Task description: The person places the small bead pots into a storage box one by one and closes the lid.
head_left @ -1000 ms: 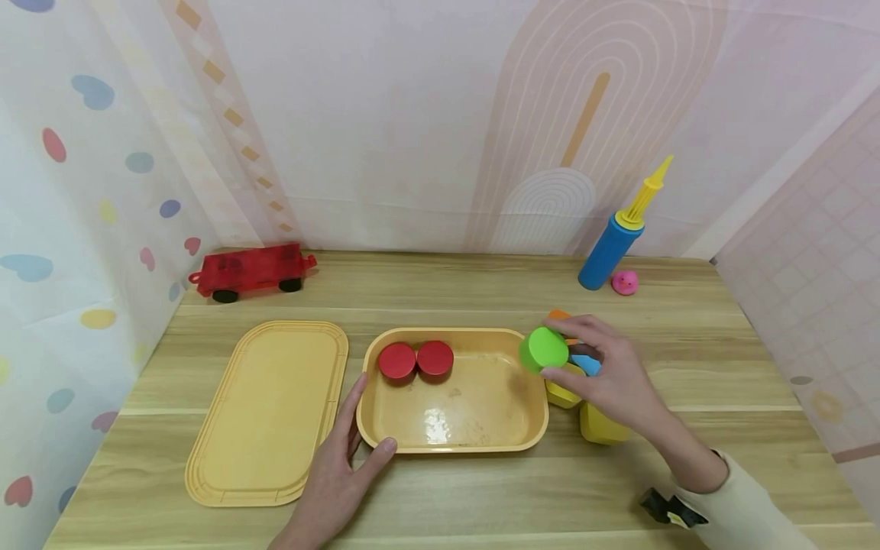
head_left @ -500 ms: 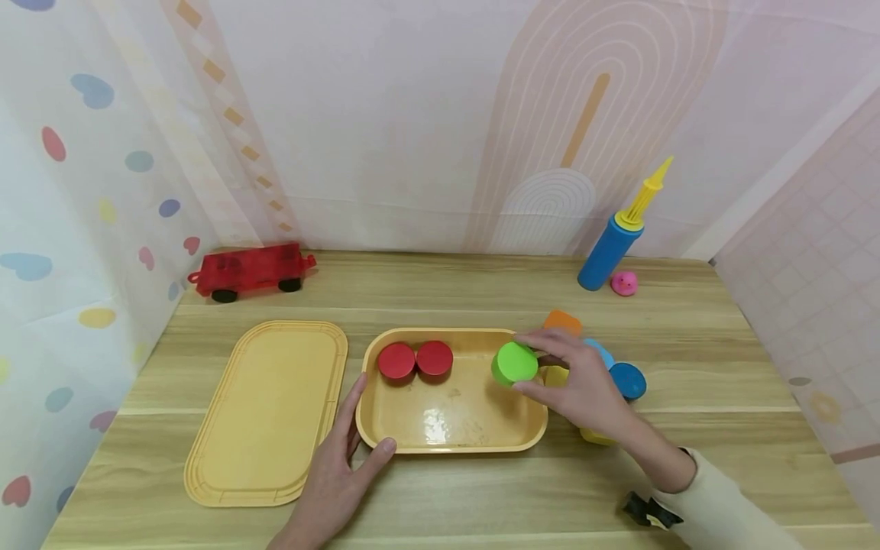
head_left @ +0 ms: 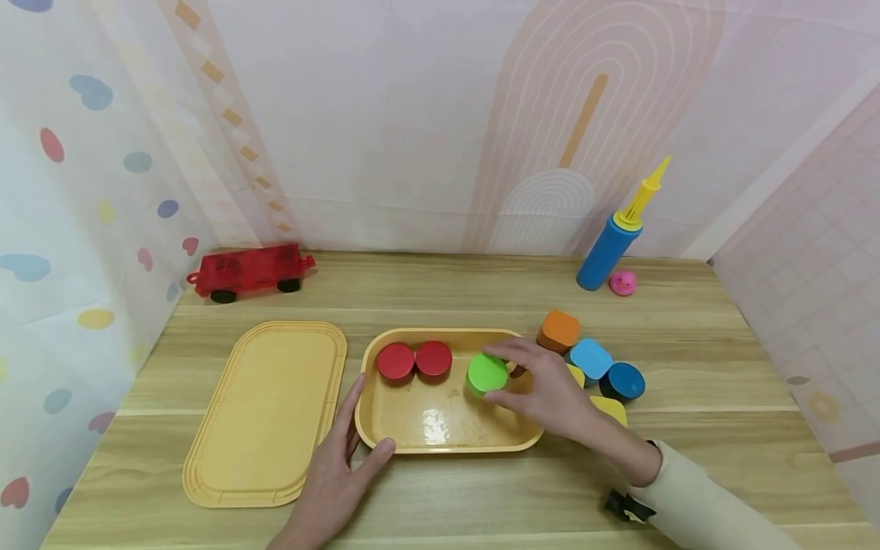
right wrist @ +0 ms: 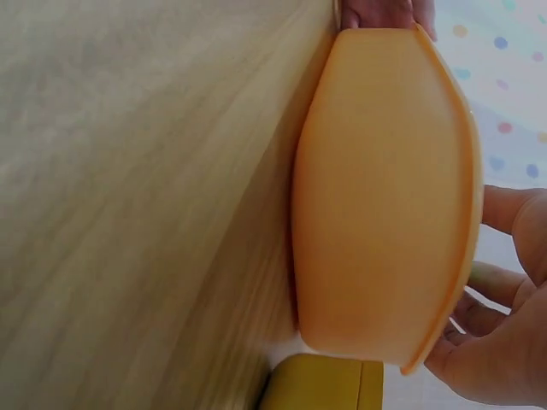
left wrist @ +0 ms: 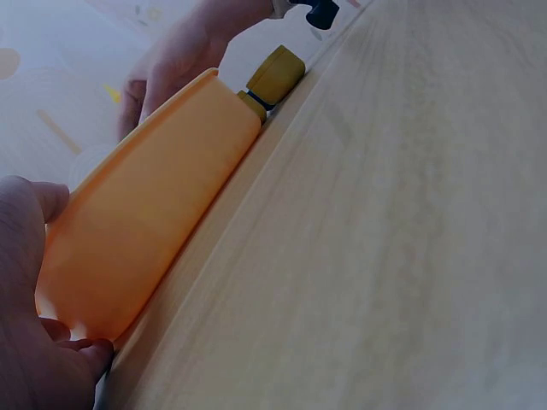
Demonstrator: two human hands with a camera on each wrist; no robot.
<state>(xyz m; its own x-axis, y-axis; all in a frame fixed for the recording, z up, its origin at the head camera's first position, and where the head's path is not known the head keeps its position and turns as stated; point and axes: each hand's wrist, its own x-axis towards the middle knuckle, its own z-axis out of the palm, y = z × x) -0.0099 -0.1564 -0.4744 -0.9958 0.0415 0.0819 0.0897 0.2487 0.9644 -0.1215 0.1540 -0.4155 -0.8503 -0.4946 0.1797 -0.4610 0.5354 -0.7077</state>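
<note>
My right hand (head_left: 550, 393) pinches a green round block (head_left: 486, 373) between thumb and fingers, inside the right half of a yellow-orange rectangular container (head_left: 502, 434). Two red round blocks, one (head_left: 396, 360) beside the other (head_left: 434, 359), stand in its back left corner. At the container's left end my left hand (head_left: 333, 466) holds it. In the left wrist view that thumb lies at the rim and the other fingers are low against the container's wall (left wrist: 145, 222). The right wrist view shows the container's outer side (right wrist: 385, 188), which hides the green block.
A flat yellow lid (head_left: 268, 412) lies left of the container. To its right stand an orange block (head_left: 558, 332), a light blue one (head_left: 590, 359), a dark blue one (head_left: 623, 380) and two yellow ones. Farther back are a red toy wagon (head_left: 253, 270), a blue pump (head_left: 608, 252) and a pink duck (head_left: 622, 283).
My right hand has carried the green block leftward and down from over the container's right rim into it, uncovering the colored blocks on the right. The left hand has stayed in place.
</note>
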